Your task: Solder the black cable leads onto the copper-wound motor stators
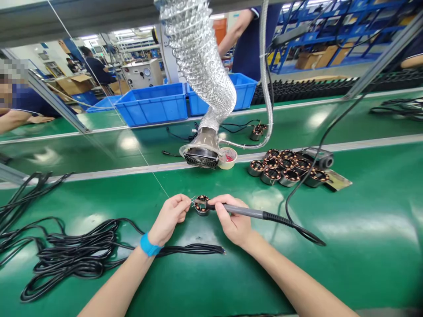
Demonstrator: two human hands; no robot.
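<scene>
My right hand [234, 220] is closed round the grey handle of a soldering iron [246, 211]. The iron's tip reaches the left side of a motor stator [202, 211], a small ring with copper windings that rests on the green bench. Just left of the stator, my left hand [170, 215], with a blue band on its wrist, pinches the thin solder wire [145, 160] that runs down from above. Fine wire ends show between those fingertips and the stator; which of them the fingers hold is hard to make out.
Bundled black cables [79, 246] lie at left, their cut ends under my left wrist. Several stators [287, 165] are grouped at right near a tape roll [228, 157]. A fume duct [201, 57] hangs ahead, before blue bins [153, 105]. The iron's cord loops at right. Other people stand beyond.
</scene>
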